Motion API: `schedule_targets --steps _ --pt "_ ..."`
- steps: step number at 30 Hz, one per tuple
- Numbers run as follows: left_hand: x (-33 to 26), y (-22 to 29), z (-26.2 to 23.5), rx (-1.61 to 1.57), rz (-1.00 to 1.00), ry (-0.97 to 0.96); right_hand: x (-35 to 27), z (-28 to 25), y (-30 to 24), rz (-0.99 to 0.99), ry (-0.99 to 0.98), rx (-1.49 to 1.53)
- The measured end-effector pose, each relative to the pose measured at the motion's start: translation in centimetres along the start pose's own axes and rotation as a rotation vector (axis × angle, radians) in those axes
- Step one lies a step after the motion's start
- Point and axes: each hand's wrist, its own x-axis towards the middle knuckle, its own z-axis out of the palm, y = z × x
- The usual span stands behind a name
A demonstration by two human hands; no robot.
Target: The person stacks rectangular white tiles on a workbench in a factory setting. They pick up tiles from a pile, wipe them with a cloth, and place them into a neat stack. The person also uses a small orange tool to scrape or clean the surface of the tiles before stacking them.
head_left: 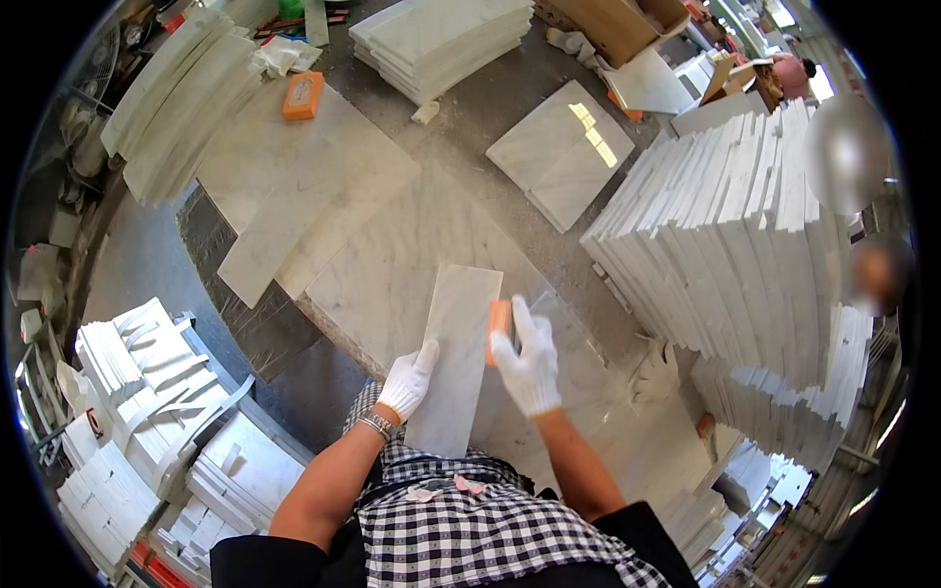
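Note:
A long, narrow white marble tile (455,358) stands tilted in front of me, its lower end near my checked apron. My gloved left hand (409,380) grips its left edge, thumb on the face and fingers hidden behind. In my gloved right hand (529,361) is an orange sanding block (500,331), held against or very close to the tile's right edge. Beneath both hands lies a large pale stone slab (421,230) that serves as a work surface.
An orange block (303,96) rests on slabs at the far left. Stacked marble tiles (441,39) stand at the back, with a tall row of slabs (725,235) on the right. Bundled white strips (162,392) sit at left. A square tile (559,152) lies on the floor; a person (790,76) is far right.

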Motion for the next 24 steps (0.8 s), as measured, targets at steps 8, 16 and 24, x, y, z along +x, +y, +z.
schedule_targets --steps 8,16,24 --pt "-0.6 0.5 -0.1 -0.009 -0.024 -0.009 6.5 -2.9 0.3 0.163 -0.090 -0.412" --pt "-0.5 0.1 0.0 0.082 -0.105 -0.037 3.0 -3.6 -0.8 -0.145 -0.355 -0.744" --pt "-0.4 0.5 0.1 -0.012 -0.023 -0.013 -4.0 -7.2 -1.1 -0.096 -0.437 -0.307"
